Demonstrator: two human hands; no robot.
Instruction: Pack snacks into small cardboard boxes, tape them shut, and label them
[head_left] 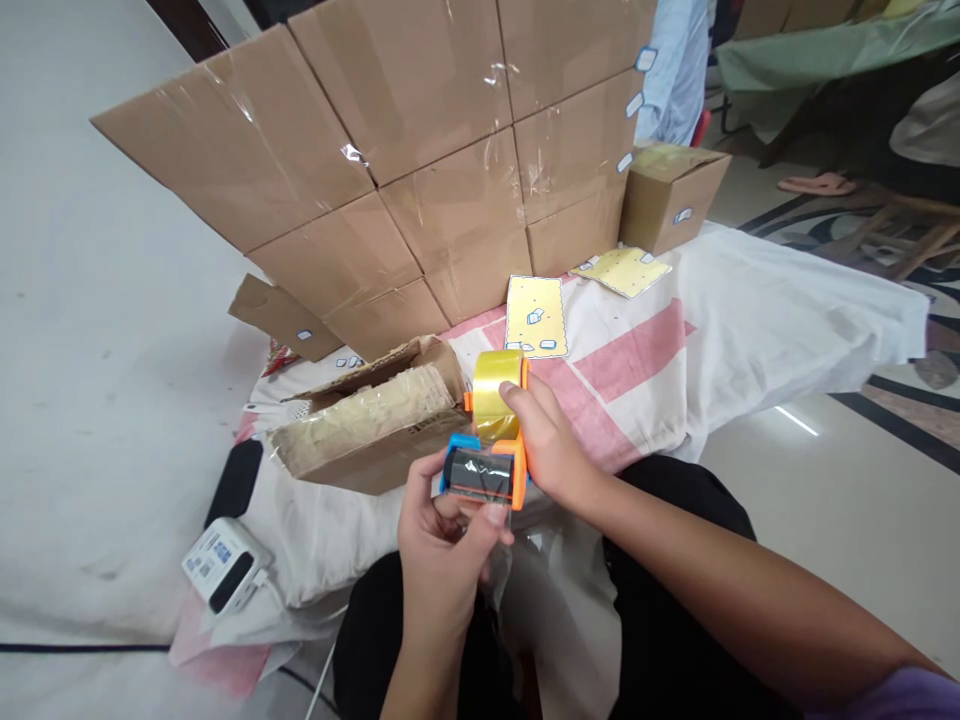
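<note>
My right hand [553,440] grips a tape dispenser [519,470] with orange and blue plastic parts from its right side. A roll of yellowish packing tape [496,385] sits on it, and a black roller [480,474] faces me. Just below the roller, my left hand [450,540] is closed, thumb and fingers pinching the loose clear tape [501,570] at the dispenser's front. Some left fingers are hidden behind the dispenser. Beyond my left hand, an open cardboard box [390,455] lies on the cloth-covered table, its edge taped.
Stacked taped cartons [450,190] form a wall at the back, with another box [671,195] at right. Yellow printed cards [551,300] lie on the pink-and-white cloth [637,370]. A white power bank [225,565] and black phone-like object [234,482] are left. A person's light-blue sleeve [675,70] shows behind.
</note>
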